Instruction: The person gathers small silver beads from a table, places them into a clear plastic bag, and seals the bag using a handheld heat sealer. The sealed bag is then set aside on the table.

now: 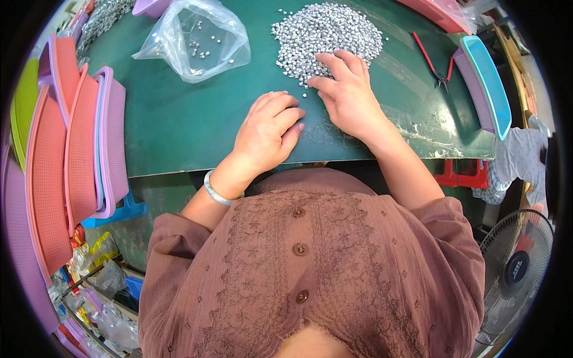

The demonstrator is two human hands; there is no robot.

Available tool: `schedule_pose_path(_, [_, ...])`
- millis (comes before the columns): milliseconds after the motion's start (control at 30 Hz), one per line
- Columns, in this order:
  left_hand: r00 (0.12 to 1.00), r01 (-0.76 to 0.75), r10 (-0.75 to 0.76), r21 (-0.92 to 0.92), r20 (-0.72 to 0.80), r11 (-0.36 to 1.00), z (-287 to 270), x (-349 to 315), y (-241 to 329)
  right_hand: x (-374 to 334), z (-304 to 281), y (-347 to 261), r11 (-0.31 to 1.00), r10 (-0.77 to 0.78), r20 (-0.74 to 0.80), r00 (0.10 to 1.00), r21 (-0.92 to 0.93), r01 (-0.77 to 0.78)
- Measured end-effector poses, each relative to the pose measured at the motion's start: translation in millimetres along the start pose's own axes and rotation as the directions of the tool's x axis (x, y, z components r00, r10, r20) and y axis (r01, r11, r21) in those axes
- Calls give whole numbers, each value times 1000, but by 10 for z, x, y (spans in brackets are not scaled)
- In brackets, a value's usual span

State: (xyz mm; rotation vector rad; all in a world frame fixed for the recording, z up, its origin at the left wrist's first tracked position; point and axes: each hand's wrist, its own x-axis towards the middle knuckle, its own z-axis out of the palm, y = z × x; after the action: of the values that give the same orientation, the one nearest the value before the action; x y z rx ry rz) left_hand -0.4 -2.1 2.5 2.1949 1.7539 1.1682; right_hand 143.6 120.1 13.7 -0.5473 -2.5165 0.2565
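A heap of small silver metal beads (325, 36) lies at the far middle of the green table. At its near edge is my right hand (352, 98), fingers apart and fingertips touching the beads. One loose bead (304, 95) sits just in front of the heap, between my hands. My left hand (265, 130), with a pale bangle on the wrist, rests on the table nearer to me. Its fingers are loosely bent, with the thumb apart, and I see nothing in it. Left of the heap, a clear plastic bag (197, 45) contains a few beads.
Red-handled pliers (439, 68) lie on the table (185, 125) at the right, beside a purple and blue basket (486, 86). Stacked coloured baskets (80, 143) stand along the left edge. A fan (518, 271) is at the lower right, near a red stool (459, 173).
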Motion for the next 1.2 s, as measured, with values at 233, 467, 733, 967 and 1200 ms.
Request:
schedule_pose_path(233, [1000, 8, -8, -13, -20, 1000, 10, 3, 1, -31, -35, -8, 998, 14, 63, 998, 62, -18])
schedule_pose_path(467, [1000, 10, -10, -9, -20, 1000, 7, 4, 5, -34, -81, -27, 999, -6, 109, 994, 51, 1])
schedule_pose_path(733, [999, 7, -8, -8, -39, 1000, 23, 0, 7, -119, -164, -15, 995, -49, 168, 985, 96, 33])
schedule_pose_path(967, [1000, 19, -19, -16, -24, 1000, 15, 0, 3, 4, -83, -7, 999, 0, 121, 993, -40, 5])
schedule_pose_path(1200, [1000, 10, -10, -19, -20, 1000, 6, 9, 5, 29, -46, -15, 997, -47, 80, 996, 67, 42])
